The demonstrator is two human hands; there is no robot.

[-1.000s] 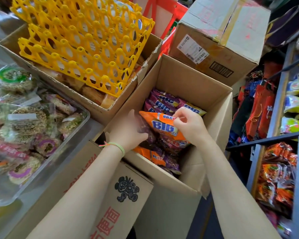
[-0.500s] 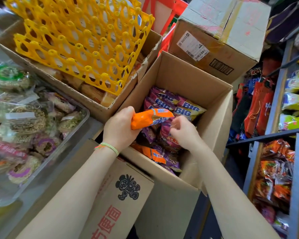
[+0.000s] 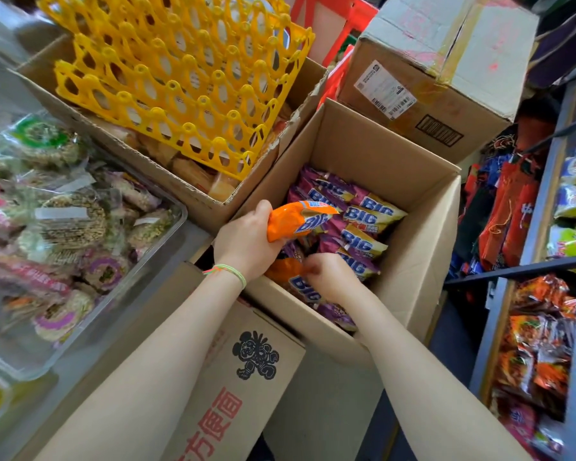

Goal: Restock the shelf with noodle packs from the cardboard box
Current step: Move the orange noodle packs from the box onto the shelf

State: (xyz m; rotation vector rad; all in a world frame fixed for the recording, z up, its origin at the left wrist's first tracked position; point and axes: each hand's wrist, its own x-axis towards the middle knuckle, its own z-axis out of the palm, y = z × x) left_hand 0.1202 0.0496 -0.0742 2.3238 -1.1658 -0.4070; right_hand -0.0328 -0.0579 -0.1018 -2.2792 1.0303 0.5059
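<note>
An open cardboard box [image 3: 423, 227] in the middle holds several purple and orange "BIG" noodle packs [image 3: 363, 217]. My left hand [image 3: 246, 241] grips an orange noodle pack [image 3: 296, 219] above the box's near left corner. My right hand [image 3: 330, 277] is down inside the box at its near side, fingers closed on another orange pack [image 3: 285, 269] among the pile; the fingertips are hidden. The metal shelf [image 3: 546, 201] with packaged goods stands at the right edge.
A yellow egg tray [image 3: 180, 78] lies on an open box at the back left. A clear tray of wrapped round cakes [image 3: 64, 227] sits left. A sealed carton [image 3: 446, 61] stands behind. A printed box flap [image 3: 246, 377] lies under my arms.
My left hand took over the orange pack and lifted it to the box's left side. My right hand let it go and reached down into the near part of the box.
</note>
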